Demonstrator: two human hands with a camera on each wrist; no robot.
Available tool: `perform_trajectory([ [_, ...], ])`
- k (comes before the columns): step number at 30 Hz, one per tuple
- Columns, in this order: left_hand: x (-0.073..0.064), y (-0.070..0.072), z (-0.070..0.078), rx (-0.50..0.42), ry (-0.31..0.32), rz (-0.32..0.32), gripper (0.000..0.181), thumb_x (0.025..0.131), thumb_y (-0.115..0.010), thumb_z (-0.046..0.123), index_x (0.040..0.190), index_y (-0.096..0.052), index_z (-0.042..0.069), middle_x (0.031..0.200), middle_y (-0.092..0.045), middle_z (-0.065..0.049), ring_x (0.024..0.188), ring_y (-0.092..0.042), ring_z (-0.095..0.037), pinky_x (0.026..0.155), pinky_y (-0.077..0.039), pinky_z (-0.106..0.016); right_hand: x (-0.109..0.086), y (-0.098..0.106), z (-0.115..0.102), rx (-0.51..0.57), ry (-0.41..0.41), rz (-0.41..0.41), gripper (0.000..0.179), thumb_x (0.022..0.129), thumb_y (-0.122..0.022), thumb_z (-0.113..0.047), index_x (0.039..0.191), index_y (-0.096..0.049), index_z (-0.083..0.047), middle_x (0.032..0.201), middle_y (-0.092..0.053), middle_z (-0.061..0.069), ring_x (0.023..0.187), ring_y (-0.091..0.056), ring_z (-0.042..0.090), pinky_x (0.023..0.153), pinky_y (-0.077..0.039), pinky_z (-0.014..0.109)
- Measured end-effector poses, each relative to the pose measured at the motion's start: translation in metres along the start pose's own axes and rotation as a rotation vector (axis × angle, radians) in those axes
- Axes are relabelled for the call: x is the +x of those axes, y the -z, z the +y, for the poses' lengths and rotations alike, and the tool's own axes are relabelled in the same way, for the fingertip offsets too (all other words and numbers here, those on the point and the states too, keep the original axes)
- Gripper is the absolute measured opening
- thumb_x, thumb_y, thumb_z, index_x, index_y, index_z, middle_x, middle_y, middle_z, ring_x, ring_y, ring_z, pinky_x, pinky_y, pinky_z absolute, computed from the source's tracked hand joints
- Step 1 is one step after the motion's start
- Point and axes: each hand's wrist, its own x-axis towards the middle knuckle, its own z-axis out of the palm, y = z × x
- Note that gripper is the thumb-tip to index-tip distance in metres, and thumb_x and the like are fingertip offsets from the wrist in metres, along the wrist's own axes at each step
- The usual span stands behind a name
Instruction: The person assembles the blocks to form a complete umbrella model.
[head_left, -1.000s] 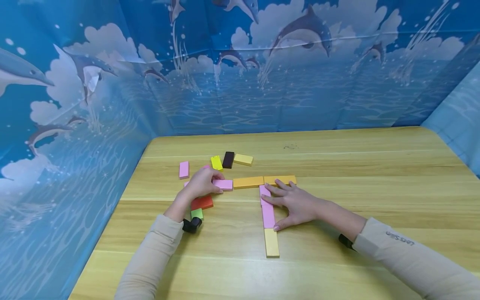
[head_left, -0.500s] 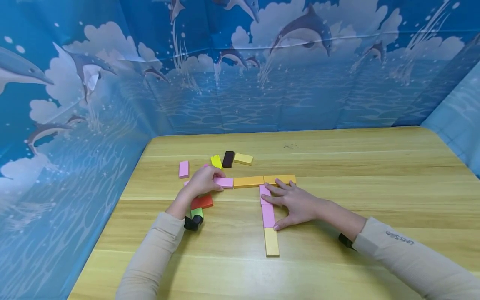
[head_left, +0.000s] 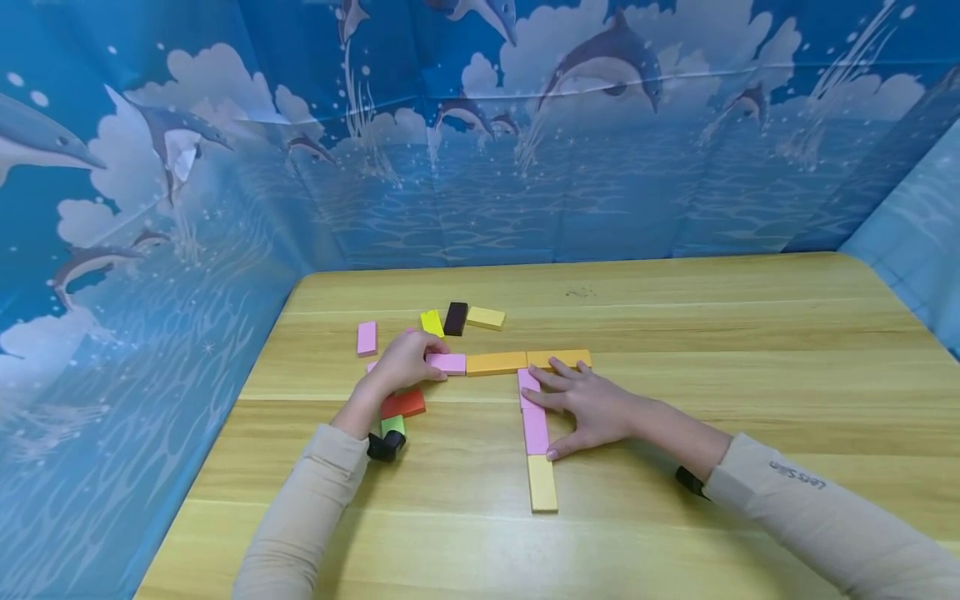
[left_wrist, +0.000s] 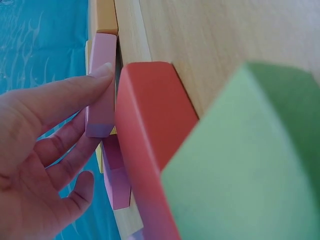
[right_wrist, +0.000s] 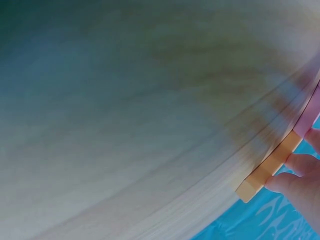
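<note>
Fingers of the left hand (head_left: 401,365) pinching a pink block (head_left: 454,364), its end against an orange block (head_left: 496,364), right hand (head_left: 592,407) spread wide, touching a second orange block (head_left: 570,356)

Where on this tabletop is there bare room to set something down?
Bare wood-grain tabletop stretches right of the two orange rectangular blocks, beyond the right hand. Another patch lies between the red rectangular block and the cream rectangular block nearest the wearer. It's crowded around the left hand: pinched pink rectangular block, yellow rectangular block, dark rectangular block.
</note>
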Motion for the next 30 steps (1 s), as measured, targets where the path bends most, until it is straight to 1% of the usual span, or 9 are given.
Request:
perform_trajectory([
  [2, -0.0007, -0.0005, -0.0006, -0.001, -0.005, 0.003, 0.03, 0.07, -0.081, 0.011, 0.098, -0.07, 0.003, 0.091, -0.067, -0.004, 0.085, -0.054, -0.02, 0.081, -0.044, -0.034, 0.0001, -0.0002, 0.0, 0.0, 0.002, 0.0, 0.088, 0.076, -0.057, -0.069, 0.141, -0.042, -0.012, 0.149, -0.026, 0.019, 0.134, -0.017, 0.049, 0.096, -0.02, 0.07],
  [9, -0.0009, -0.0016, -0.0026, -0.013, 0.009, 0.001, 0.03, 0.07, -0.082, 0.011, 0.097, -0.07, 0.004, 0.09, -0.067, -0.003, 0.085, -0.053, -0.02, 0.081, -0.043, -0.033, -0.0002, -0.0004, -0.0004, -0.004, 0.005, 0.001, 0.087, 0.076, -0.057, -0.069, 0.141, -0.042, -0.012, 0.149, -0.027, 0.019, 0.133, -0.018, 0.049, 0.096, -0.021, 0.07],
  [17, -0.0013, -0.0017, -0.003, -0.014, -0.015, 0.008, 0.03, 0.069, -0.082, 0.01, 0.096, -0.07, 0.003, 0.088, -0.068, -0.003, 0.083, -0.054, -0.019, 0.084, -0.041, -0.034, 0.0003, 0.0012, -0.0008, -0.031, 0.011, 0.005, 0.087, 0.076, -0.058, -0.069, 0.141, -0.043, -0.013, 0.147, -0.03, 0.018, 0.132, -0.022, 0.048, 0.094, -0.025, 0.069],
  [26, -0.0021, -0.0024, -0.003, -0.01, -0.022, 0.012, 0.029, 0.069, -0.082, 0.012, 0.095, -0.071, 0.005, 0.087, -0.067, -0.001, 0.085, -0.052, -0.019, 0.08, -0.041, -0.034, 0.0023, 0.006, -0.0033, -0.038, -0.012, -0.025, 0.087, 0.075, -0.059, -0.068, 0.14, -0.043, -0.013, 0.148, -0.03, 0.017, 0.133, -0.023, 0.048, 0.094, -0.027, 0.068],
  [30, -0.0017, -0.0029, -0.0028, -0.002, -0.025, 0.012, 0.029, 0.069, -0.082, 0.012, 0.095, -0.071, 0.005, 0.087, -0.068, -0.001, 0.083, -0.053, -0.019, 0.083, -0.04, -0.035, 0.0028, 0.0069, -0.0034, -0.037, -0.016, -0.028, 0.086, 0.075, -0.059, -0.068, 0.14, -0.043, -0.013, 0.148, -0.03, 0.017, 0.133, -0.023, 0.047, 0.095, -0.027, 0.068],
])
